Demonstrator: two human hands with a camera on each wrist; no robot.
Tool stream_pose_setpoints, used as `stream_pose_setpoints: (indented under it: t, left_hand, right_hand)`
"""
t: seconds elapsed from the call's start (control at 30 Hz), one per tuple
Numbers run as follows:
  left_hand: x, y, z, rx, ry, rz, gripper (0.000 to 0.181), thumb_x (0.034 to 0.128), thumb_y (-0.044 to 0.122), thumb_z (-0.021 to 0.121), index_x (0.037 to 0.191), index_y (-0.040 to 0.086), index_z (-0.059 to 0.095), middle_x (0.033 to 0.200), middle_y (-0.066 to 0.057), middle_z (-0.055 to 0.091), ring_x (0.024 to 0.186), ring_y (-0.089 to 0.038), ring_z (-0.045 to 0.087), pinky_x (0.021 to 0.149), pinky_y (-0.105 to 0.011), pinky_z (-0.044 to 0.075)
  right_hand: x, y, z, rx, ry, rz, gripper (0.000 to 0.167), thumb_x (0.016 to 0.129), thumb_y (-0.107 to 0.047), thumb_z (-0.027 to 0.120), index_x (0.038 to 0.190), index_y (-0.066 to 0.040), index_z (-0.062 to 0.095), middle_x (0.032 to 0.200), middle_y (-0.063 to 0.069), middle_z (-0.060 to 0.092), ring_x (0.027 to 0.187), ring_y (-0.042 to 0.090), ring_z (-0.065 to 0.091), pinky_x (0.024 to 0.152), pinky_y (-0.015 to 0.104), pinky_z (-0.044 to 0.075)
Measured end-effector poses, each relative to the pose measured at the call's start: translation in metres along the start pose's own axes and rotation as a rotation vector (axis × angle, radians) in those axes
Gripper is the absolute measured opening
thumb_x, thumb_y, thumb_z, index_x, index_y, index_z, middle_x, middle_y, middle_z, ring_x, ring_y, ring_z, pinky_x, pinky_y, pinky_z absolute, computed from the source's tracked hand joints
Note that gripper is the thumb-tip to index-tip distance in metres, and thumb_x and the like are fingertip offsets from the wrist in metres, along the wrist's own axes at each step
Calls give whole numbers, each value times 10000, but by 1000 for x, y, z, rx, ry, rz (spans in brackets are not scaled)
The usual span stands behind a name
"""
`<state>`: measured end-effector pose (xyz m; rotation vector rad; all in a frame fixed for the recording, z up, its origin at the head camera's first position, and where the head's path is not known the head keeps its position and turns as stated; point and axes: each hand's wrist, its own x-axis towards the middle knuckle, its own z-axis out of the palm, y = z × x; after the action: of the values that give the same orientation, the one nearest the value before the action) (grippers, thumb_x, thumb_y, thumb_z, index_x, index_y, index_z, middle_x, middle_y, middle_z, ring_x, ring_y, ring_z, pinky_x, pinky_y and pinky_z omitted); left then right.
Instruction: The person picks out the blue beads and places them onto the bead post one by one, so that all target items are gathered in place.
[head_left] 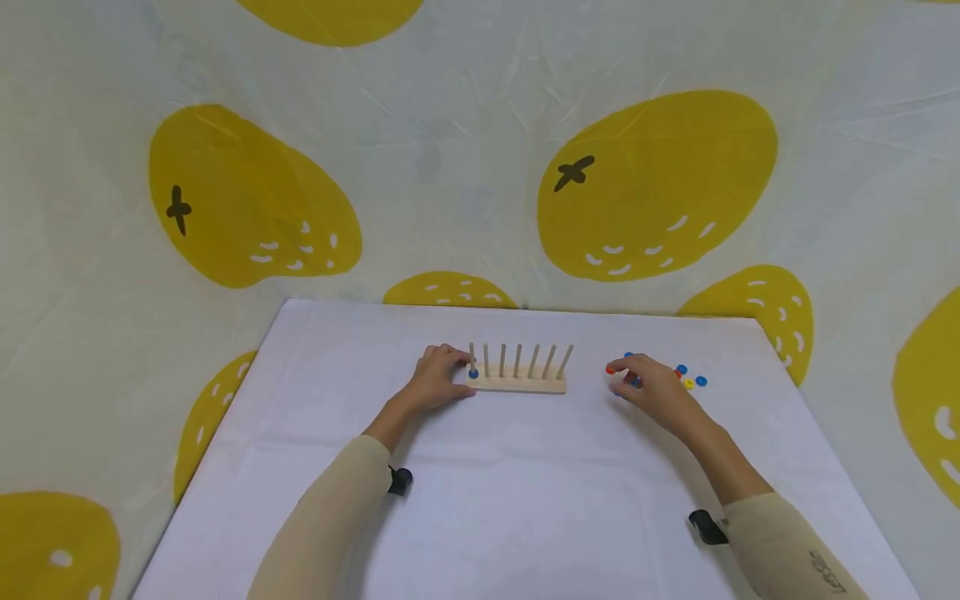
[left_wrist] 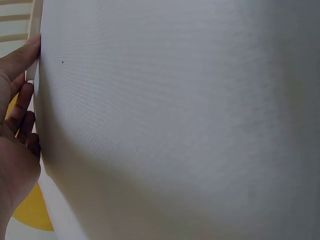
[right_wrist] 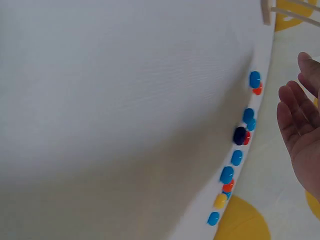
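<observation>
A wooden peg rack (head_left: 517, 386) is set on the white-covered surface (head_left: 525, 475), its seven pegs (head_left: 517, 361) raised in a row. A dark blue bead (head_left: 473, 374) is threaded low on the peg at the rack's left end. That same end is held by the left hand (head_left: 433, 381), whose grip is closed round it, the thumb laid along the rack's front edge. To the right of the rack, loose blue beads (head_left: 701, 381), red beads (head_left: 610, 369) and a yellow bead (head_left: 689, 384) are scattered on the surface. Just over them the right hand (head_left: 660, 392) is held; its grip is partly spread, the fingers gently bent and parted from the thumb, and nothing is held in it. In front of the rack, both forearms are covered by beige sleeves (head_left: 322, 508). Behind the rack, a pale backdrop (head_left: 450, 192) printed with yellow fruit shapes (head_left: 660, 192) is hung.
</observation>
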<state>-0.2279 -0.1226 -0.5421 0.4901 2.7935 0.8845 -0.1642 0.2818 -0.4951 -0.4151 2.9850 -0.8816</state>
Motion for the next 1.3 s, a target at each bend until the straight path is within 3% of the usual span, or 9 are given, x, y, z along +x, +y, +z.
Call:
stream_pose_setpoints:
  t: [0.3,0.43,0.67,1.3]
  left_hand:
    - [0,-2,1,-1,4,-1,586,814,339,892,1330,173,670,1302,-31,619,1312,-263,454,1128,-464,375]
    - [1,-1,0,11,1,1,582,816,340,890,1329,172,672,1304,-37,617,1324,-273,446,1134,-473,364]
    - [1,0,-1,13,0,0,585,812,335,893,1328,170,673,1299,-39,617,1328,-279,441,1134,-475,358]
    - [-1,0,0,3,2,5,592,820,346,887,1340,169,665,1284,-25,616,1295,-255,462,1123,-460,380]
  right_hand:
    - [-4,15,11,-4,-67,59,371,932,-154,770,1277,-42,692,1157,116,682,971,235,627,867,424,579]
    - [-5,17,15,-16,-68,65,373,926,-144,777,1272,-36,690,1124,119,681,958,242,631,880,456,588]
    - [-6,19,20,-69,-64,67,365,917,-132,787,1257,-33,701,1019,73,653,914,208,596,845,384,586]
    - [-2,23,22,-77,-63,59,229,914,-103,783,1129,-43,733,979,71,641,899,222,581,848,420,573]
